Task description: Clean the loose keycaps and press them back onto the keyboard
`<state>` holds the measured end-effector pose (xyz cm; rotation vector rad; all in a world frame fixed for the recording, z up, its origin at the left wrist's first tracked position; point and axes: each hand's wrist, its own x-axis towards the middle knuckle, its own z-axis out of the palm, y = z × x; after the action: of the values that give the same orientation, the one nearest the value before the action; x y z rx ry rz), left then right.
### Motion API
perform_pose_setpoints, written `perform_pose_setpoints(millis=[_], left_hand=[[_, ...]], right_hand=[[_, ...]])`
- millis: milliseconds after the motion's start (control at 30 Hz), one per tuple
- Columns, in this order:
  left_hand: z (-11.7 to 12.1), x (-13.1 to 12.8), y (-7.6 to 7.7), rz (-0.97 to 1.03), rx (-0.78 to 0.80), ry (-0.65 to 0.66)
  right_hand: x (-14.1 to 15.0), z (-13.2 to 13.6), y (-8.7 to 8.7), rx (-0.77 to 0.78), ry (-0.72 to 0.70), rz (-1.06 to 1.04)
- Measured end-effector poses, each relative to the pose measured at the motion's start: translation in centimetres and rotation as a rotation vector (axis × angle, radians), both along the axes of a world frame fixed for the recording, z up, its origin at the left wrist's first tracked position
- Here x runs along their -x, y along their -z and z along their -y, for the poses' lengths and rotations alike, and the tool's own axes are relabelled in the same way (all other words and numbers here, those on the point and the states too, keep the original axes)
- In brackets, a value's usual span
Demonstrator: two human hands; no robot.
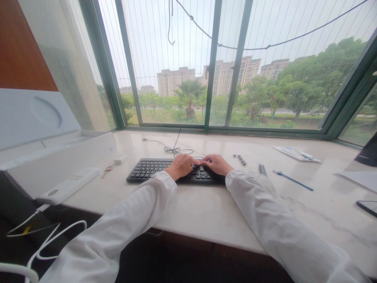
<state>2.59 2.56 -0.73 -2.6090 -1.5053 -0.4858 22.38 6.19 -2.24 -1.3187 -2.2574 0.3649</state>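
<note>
A black keyboard lies on the white marble-like top. Over its right half, my left hand is closed, with its index finger reaching toward the fingertips of my right hand. My right hand is pinched above the upper rows of keys. The fingertips of both hands meet there, and anything small between them is hidden. Several loose black keycaps lie behind and to the right of the keyboard. Farther right is a small dark object beside my sleeve, its kind unclear.
A thin blue stick, a flat packet and a phone lie on the right. A coiled black cable sits behind the keyboard. To the left are a key, a white power strip and an open white box.
</note>
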Motion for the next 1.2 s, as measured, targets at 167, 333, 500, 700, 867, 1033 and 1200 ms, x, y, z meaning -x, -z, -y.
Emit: perform_pose_setpoints(millis=[167, 333, 500, 700, 867, 1033, 1200], left_hand=[[0.1, -0.4, -0.1, 0.010, 0.005, -0.024], [0.1, -0.6, -0.1, 0.009, 0.021, -0.022], [0.1, -0.8, -0.2, -0.023, 0.001, -0.039], [0.5, -1.3, -0.8, -0.042, -0.001, -0.053], [0.4, -1.3, -0.7, -0.036, 0.029, -0.056], [0.3, -0.6, 0.1, 0.032, 0.001, -0.066], [0.4, -0.1, -0.1, 0.106, -0.118, -0.120]], right_hand=[[0.4, 0.1, -0.2, 0.027, 0.119, -0.013], [0.8, -0.1, -0.4, 0.098, 0.178, -0.036], [1.1, -0.5, -0.5, 0.137, 0.205, -0.008], [1.3, -0.7, -0.6, 0.147, 0.205, 0.006], [1.5, -0.5, -0.5, 0.144, 0.208, 0.013], [1.5, -0.1, -0.4, 0.133, 0.209, 0.015], [0.6, 1.0, -2.4, 0.000, 0.230, -0.057]])
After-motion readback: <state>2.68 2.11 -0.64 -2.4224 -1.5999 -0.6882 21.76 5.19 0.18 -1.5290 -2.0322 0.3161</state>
